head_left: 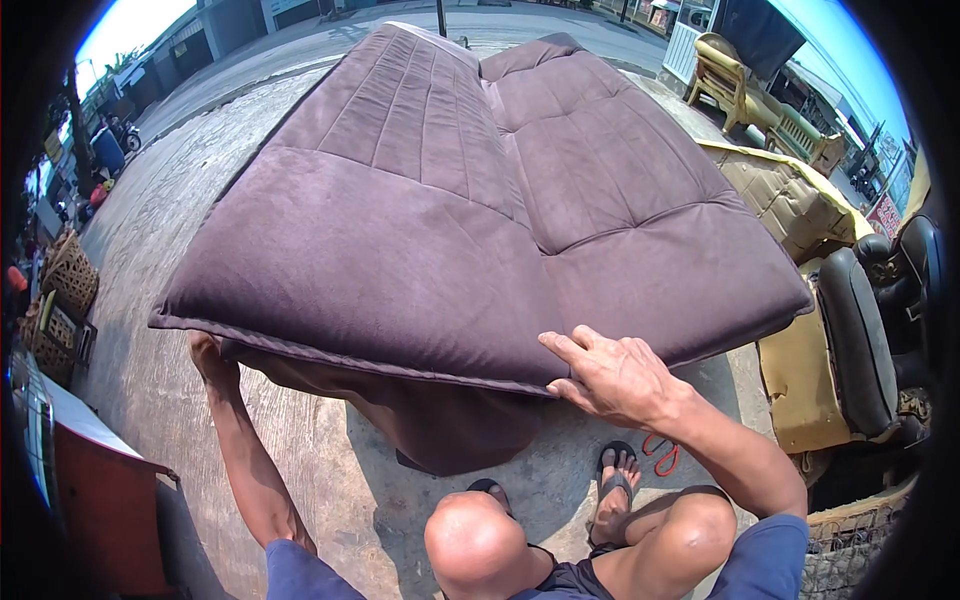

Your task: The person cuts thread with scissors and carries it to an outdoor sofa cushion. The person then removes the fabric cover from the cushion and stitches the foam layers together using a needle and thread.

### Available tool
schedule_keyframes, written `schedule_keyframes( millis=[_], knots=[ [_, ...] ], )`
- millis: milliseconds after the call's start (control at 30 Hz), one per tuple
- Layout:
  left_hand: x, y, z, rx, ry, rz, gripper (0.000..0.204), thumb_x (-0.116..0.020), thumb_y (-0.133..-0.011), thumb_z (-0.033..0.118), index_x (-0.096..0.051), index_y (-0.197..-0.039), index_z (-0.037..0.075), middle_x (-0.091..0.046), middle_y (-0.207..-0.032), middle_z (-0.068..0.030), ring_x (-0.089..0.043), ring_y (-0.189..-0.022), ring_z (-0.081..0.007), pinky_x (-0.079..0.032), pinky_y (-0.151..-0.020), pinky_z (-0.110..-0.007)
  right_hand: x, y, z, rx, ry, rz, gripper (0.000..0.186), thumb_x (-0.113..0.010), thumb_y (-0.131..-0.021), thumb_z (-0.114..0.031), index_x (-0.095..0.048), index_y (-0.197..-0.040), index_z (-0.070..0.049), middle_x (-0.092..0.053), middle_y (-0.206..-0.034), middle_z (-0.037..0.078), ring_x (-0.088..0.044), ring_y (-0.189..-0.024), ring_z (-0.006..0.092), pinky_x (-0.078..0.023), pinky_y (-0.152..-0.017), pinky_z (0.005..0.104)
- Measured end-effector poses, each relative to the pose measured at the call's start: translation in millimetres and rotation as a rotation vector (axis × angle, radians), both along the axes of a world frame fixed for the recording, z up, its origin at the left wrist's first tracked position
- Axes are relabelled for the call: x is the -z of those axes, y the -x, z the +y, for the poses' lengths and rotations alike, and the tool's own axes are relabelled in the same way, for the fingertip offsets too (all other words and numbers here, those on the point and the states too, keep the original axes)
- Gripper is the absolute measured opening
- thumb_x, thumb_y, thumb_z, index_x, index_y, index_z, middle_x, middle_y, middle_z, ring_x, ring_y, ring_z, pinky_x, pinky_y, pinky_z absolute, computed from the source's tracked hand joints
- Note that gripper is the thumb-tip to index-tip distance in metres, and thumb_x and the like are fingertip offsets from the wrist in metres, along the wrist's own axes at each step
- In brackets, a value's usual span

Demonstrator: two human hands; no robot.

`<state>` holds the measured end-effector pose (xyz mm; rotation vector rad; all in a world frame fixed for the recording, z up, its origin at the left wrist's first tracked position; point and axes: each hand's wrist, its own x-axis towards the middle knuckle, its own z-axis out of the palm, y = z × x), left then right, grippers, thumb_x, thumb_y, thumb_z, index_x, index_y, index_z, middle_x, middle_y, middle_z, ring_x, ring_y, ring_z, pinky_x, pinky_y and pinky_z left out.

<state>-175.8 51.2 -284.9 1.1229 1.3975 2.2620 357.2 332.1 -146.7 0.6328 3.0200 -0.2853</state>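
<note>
A purple-brown padded sofa bed (380, 240) spreads out before me, its two stitched halves meeting along a crease. My right hand (620, 378) grips the near edge beside that crease, thumb and fingers closed on the fabric. Under the near left corner reaches my left hand (208, 358); its fingers are hidden behind the edge. Loose brown fabric (440, 425) hangs below the front edge, between my arms. On the concrete by my foot lies a red-handled tool (664, 459), seemingly scissors, partly hidden by my leg.
At right stand worn seat parts, including a black cushion (857, 345) and a yellowish panel (805, 385). A wooden-framed chair (725, 80) is farther back. Woven baskets (70, 275) and a red cabinet (105, 500) are at left. A road (560, 35) runs beyond the sofa bed.
</note>
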Motion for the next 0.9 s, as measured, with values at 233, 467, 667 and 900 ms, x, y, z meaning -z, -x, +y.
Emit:
schedule_keyframes(
  millis=[233, 467, 667, 900],
  knots=[
    [-17, -7, 1, -0.326, 0.707, 0.320, 0.063, -0.056, -0.101, 0.030, -0.033, -0.150, -0.003, -0.045, -0.147, -0.0138, -0.047, -0.133, -0.0236, -0.038, -0.112, -0.037, 85, 12, 12, 0.109, 0.000, 0.013, 0.097, -0.080, -0.079, -0.039, -0.024, -0.155, -0.013, -0.048, -0.130, 0.025, -0.069, -0.076, 0.0433, -0.055, -0.071, 0.0519],
    [-41, -67, 21, -0.103, 0.518, -0.251, 0.048, -0.045, -0.105, 0.029, -0.048, -0.140, -0.003, -0.058, -0.134, -0.0115, -0.056, -0.121, -0.0223, -0.044, -0.105, -0.034, 107, 8, 42, 0.295, -0.014, 0.384, 0.073, -0.065, -0.071, -0.018, -0.048, -0.141, -0.003, -0.059, -0.134, 0.019, -0.070, -0.087, 0.0437, -0.057, -0.080, 0.0511],
    [-13, -22, -16, -0.070, 0.589, -0.260, 0.043, -0.040, -0.105, 0.024, -0.052, -0.136, -0.002, -0.060, -0.131, -0.0109, -0.057, -0.119, -0.0210, -0.043, -0.105, -0.036, 103, 12, 31, 0.217, 0.070, 0.268, 0.078, -0.070, -0.071, -0.018, -0.044, -0.143, -0.001, -0.054, -0.139, 0.021, -0.069, -0.091, 0.0445, -0.058, -0.081, 0.0506],
    [-15, -69, -19, -0.225, 0.442, -0.361, 0.037, -0.046, -0.103, 0.023, -0.057, -0.131, 0.001, -0.063, -0.122, -0.0051, -0.058, -0.112, -0.0159, -0.042, -0.099, -0.030, 111, 6, 29, 0.197, 0.116, 0.234, 0.084, -0.074, -0.074, -0.022, -0.039, -0.147, -0.001, -0.047, -0.143, 0.025, -0.069, -0.086, 0.0461, -0.058, -0.078, 0.0526]
  ],
)
